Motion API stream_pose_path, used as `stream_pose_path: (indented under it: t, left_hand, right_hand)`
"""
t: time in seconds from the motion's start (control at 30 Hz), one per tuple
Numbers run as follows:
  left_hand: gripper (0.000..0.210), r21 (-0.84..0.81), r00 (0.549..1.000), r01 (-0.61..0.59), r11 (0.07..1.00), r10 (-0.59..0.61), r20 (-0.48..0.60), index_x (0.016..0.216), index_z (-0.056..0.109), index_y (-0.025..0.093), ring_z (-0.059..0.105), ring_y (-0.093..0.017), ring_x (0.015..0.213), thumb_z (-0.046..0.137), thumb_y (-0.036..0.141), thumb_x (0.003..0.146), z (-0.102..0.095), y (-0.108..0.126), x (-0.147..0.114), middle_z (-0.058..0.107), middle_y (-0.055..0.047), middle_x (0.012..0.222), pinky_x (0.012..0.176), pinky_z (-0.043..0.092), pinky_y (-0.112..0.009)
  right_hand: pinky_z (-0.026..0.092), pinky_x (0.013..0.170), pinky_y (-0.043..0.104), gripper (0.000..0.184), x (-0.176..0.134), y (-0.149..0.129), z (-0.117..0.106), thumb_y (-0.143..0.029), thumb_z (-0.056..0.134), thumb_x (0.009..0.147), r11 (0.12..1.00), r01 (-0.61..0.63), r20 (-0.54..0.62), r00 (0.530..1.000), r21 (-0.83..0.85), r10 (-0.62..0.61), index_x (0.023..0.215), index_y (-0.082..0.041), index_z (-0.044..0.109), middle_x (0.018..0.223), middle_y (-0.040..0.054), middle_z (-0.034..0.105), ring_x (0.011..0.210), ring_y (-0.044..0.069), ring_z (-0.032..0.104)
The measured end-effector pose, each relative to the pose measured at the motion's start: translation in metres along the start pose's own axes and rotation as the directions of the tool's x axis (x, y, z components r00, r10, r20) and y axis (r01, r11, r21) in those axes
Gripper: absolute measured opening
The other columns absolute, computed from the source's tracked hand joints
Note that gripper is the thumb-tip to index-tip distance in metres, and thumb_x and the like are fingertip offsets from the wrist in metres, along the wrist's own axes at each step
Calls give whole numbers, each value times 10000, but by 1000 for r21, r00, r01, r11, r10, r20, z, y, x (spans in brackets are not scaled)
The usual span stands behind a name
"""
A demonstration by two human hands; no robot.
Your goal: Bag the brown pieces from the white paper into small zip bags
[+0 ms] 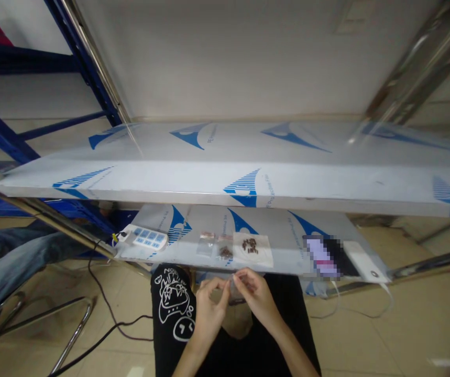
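Note:
My left hand (211, 301) and my right hand (254, 293) meet above my lap, just in front of the lower shelf's edge. Pinched between the thumbs and fingers of both is a small see-through plastic bag (234, 295); its contents are too blurred to make out. On the lower shelf beyond lies a white sheet (264, 256) with several small brown pieces (250, 245) on it. To its left rests a clear bag (225, 250) with brown pieces inside. Farther left is another clear bag (206, 244), which looks flat.
A white power strip (150, 238) lies at the lower shelf's left end. Toward the right are a pixelated phone (322, 256) and a white block (365, 261) with a cable. The upper shelf (193, 178) overhangs the back. Another person's leg (8, 256) shows at left.

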State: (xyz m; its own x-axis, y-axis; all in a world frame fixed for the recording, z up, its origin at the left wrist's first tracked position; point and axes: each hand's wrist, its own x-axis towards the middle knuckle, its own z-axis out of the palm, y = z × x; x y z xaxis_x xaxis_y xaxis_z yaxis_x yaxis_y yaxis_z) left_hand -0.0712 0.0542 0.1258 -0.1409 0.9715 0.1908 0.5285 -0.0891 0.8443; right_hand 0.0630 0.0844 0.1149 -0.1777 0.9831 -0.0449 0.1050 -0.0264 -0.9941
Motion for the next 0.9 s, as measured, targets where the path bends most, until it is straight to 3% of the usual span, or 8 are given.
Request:
stream_pose_path:
  t: [0.13,0.27,0.37,0.6,0.73,0.83,0.9]
  left_hand:
    - [263,-137,993,68,988,-53,110,670,673,180,606,-159,647,524,343,812,1,-2,4,674,-14,644,679,448,-257]
    - [260,-278,977,156,948,-106,187,706,691,171,627,-176,653,551,375,788,15,-2,3,692,-33,670,664,475,-265]
    - [309,-330,979,161,930,-107,174,649,654,160,611,-169,608,518,389,806,28,0,-2,666,-36,619,619,475,-260]
    - [327,-184,994,72,980,-56,88,586,579,178,572,-163,627,502,399,814,37,-10,-6,606,-26,580,644,441,-259]
    - [316,-297,987,161,941,-154,47,663,519,173,557,-131,589,457,431,837,29,-14,2,574,2,587,601,436,-221]
    - [302,-328,981,190,925,-193,24,805,551,166,556,-122,607,452,450,836,22,-20,11,584,7,649,606,442,-216]
    - [353,-286,972,227,931,-235,7,826,569,155,507,-108,516,484,496,800,22,-31,21,535,27,581,503,403,-202]
  right_hand:
    - [434,572,235,275,-8,2,2,-445,556,784,995,-30,-55,998,97,35,770,-171,565,702,22,598,643,143,565]
    - [413,511,223,290,-16,8,-2,-474,567,763,989,-67,-145,986,131,86,760,-185,540,659,3,576,574,129,539]
    - [407,495,224,312,-18,11,-9,-500,589,732,988,-99,-171,978,118,119,745,-191,549,621,-6,565,547,133,534]
    - [413,522,232,325,-12,23,-19,-493,604,725,983,-131,-117,982,127,146,770,-171,603,657,15,599,592,143,551]
    - [428,550,246,408,-7,53,-21,-508,590,727,965,-156,-111,977,212,183,984,-190,592,661,-2,604,594,143,564]
    - [405,504,239,461,-9,90,-31,-531,634,651,931,-245,-131,949,271,288,950,-183,601,609,-15,600,498,122,537]
    - [362,457,219,477,-15,117,-44,-511,688,571,880,-340,-141,905,333,402,908,-181,620,592,-16,601,463,116,525]
